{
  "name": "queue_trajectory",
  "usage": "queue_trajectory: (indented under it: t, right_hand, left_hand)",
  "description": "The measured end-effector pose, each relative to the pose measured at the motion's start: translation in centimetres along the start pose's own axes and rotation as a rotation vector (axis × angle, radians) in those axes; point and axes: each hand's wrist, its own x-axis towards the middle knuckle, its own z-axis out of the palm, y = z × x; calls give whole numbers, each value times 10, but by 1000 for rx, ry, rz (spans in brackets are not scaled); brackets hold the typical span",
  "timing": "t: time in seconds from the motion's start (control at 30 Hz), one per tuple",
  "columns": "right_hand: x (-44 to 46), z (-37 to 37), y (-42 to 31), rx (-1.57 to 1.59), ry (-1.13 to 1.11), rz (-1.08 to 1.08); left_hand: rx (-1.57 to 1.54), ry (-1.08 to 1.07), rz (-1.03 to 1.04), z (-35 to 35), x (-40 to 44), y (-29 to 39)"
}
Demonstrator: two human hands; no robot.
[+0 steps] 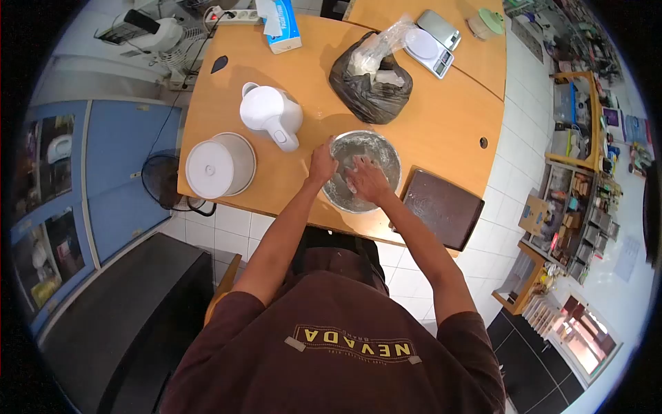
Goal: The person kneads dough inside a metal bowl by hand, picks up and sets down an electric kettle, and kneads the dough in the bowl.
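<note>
A round metal bowl (395, 153) stands near the table's front edge, its inner wall smeared with pale floury residue. My left hand (323, 164) is closed on the bowl's left rim. Inside the bowl, my right hand (367, 179) has its fingers curled into pale dough (352, 170), with white flour on the fingers. The hand partly covers the dough, so its full shape is hidden. Just right of the bowl lies a dark rectangular baking tray (441, 207).
On the wooden table (303, 62) are a white electric kettle (265, 109), a lidded white container (219, 165), a black plastic bag (369, 93) holding clear bags, a kitchen scale (429, 52) and a tissue box (281, 27). Blue cabinets (124, 172) stand at left.
</note>
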Motion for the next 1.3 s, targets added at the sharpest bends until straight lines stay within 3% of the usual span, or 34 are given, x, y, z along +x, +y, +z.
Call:
queue_trajectory:
  t: [0.2, 0.5, 0.73, 0.93, 1.1, 1.2, 1.3]
  right_hand:
    - [-32, 21, 24, 206, 26, 70]
    - [-4, 33, 6, 50, 108, 153]
    - [26, 50, -2, 167, 184, 302]
    - [36, 53, -14, 270, 286, 529]
    - [42, 48, -27, 445, 420, 696]
    - [36, 41, -33, 447, 402, 703]
    - [19, 45, -21, 438, 353, 499]
  left_hand:
    - [-73, -10, 59, 0, 2, -6]
    - [-27, -27, 38, -6, -1, 5]
    - [-63, -83, -5, 2, 2, -10]
    - [14, 26, 63, 0, -3, 2]
    - [22, -69, 22, -6, 8, 11]
    - [99, -47, 90, -8, 11, 15]
    - [120, -72, 112, -6, 17, 9]
